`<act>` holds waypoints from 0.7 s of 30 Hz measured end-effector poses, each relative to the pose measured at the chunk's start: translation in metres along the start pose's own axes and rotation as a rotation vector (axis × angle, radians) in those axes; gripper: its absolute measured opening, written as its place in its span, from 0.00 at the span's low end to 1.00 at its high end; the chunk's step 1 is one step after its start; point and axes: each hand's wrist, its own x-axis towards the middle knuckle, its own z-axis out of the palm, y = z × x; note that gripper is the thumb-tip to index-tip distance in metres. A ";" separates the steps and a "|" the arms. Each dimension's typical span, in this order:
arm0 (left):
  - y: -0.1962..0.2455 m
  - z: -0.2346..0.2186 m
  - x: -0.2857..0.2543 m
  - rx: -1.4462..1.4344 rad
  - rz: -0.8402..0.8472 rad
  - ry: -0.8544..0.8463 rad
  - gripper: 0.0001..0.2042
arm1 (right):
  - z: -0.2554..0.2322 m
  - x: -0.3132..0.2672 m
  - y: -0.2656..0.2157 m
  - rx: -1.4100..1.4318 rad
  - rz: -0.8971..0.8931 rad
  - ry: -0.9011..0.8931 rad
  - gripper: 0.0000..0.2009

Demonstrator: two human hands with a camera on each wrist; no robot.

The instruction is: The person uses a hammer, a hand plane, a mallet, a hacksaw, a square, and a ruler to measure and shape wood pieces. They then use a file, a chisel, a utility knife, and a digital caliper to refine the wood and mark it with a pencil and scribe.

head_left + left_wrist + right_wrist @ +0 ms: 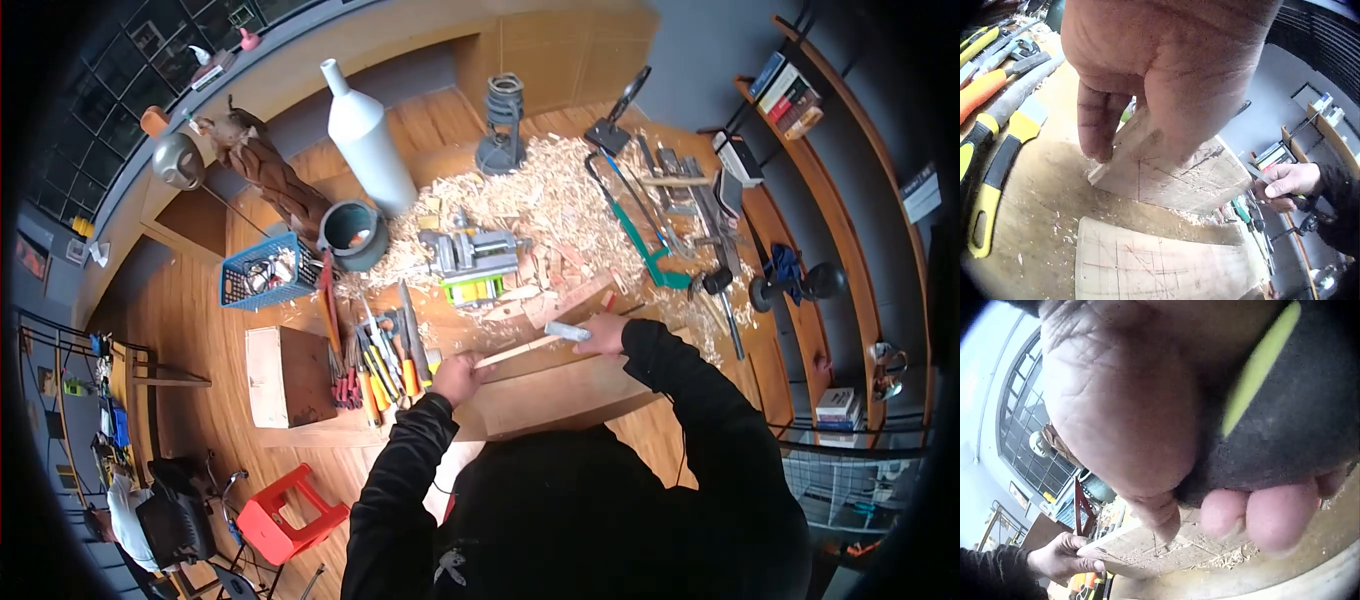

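Note:
My left hand (462,378) (1166,75) holds the near-left end of a wooden board (1172,178) (1147,550), thumb and fingers on either side; pencil lines mark its face. At the board's other end, my right hand (603,333) (1294,181) curls round the black and green handle (1285,406) of a tool. Its flat metal blade (567,331) lies over the board's far end in the head view; whether it touches the wood, I cannot tell. A second marked board (1160,269) lies on the bench nearer my body.
Chisels and other hand tools (385,350) lie left of my left hand, beside a wooden block (285,378). Beyond the board are a vise (475,255) and wood shavings (560,190). A green-framed saw (640,245) and more tools lie at the right.

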 end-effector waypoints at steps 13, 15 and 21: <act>0.004 -0.007 -0.004 -0.018 0.000 -0.056 0.13 | 0.006 -0.006 -0.039 -0.657 -0.184 0.205 0.12; -0.005 -0.004 -0.003 0.023 0.024 -0.055 0.14 | 0.014 0.005 -0.049 -0.691 -0.188 0.217 0.12; -0.010 -0.009 -0.010 -0.031 0.021 0.018 0.14 | 0.006 -0.008 -0.070 -0.637 -0.286 0.268 0.11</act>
